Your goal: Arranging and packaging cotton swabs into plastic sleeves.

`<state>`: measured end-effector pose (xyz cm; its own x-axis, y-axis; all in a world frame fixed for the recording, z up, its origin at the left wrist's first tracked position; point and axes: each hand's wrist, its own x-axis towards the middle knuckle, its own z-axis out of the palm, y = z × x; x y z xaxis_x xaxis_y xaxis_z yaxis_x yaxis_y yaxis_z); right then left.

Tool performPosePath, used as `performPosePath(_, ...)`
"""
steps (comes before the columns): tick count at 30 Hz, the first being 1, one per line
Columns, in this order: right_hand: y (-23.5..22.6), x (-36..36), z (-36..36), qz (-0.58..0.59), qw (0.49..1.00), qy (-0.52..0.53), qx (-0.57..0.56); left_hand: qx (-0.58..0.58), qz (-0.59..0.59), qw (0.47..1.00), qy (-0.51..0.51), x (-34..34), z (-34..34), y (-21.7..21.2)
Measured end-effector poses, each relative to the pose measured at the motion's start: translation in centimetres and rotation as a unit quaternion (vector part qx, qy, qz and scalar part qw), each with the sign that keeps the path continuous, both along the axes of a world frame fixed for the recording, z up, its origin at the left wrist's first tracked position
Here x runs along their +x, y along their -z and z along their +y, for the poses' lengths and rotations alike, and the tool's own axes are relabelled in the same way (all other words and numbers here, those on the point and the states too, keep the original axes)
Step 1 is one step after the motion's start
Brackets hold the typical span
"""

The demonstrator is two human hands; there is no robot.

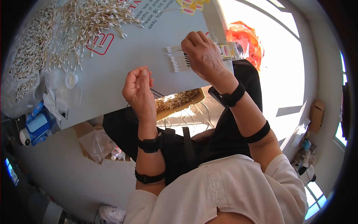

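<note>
My left hand is raised over the table's front edge, its fingers curled in and the thumb against them; whatever they may hold is hidden. Thin dark strands show beside its wrist side, too small to name. Over the right part of the table, my right hand is closed, fingers bent down. Under and around it lie clear packs of cotton swabs, with white tips toward the left and a yellow label at the right end. The fingertips are hidden, so I cannot tell what they grip.
Loose cotton swabs are heaped at the far left, beside a large clear bag of swabs. A small white cap and blue packet sit near the left edge. Below the table stands a box of sticks. An orange bag is right.
</note>
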<state>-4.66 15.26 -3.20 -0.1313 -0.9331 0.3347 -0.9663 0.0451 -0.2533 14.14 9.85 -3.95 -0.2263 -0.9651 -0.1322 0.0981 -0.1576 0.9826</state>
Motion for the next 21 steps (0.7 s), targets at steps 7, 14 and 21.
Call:
performPosePath(7, 1.0, 0.1, -0.7, 0.021, 0.999, -0.025, -0.001, 0.007, -0.001, 1.000, 0.015, -0.1, 0.2, 1.2)
performPosePath(14, 0.4, 0.7, -0.1, 0.006, 0.999, -0.041, -0.010, 0.003, -0.030, 0.999, 0.023, 0.0, 0.0, 1.0)
performPosePath(21, 0.9, 0.1, -0.7, 0.036, 0.999, -0.031, 0.004, 0.003, -0.028, 0.999, 0.030, -0.1, 0.1, 1.2)
